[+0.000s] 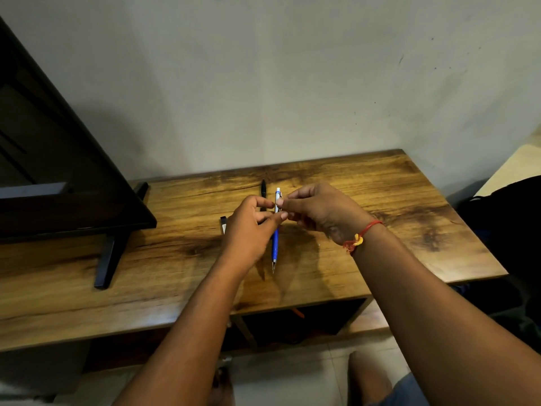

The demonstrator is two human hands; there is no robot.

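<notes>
Dim warm indoor light, soft shadows, slight blur, wide-angle edge distortion

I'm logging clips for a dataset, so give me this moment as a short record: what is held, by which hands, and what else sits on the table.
held item: blue pen, tip pointing toward the person
left hand: pinches the pen's upper half
right hand: pinches it near the white top end
surface: wooden table
also on table: black pen; small black item, partly behind the left hand; black screen on a stand
right wrist: red thread band
</notes>
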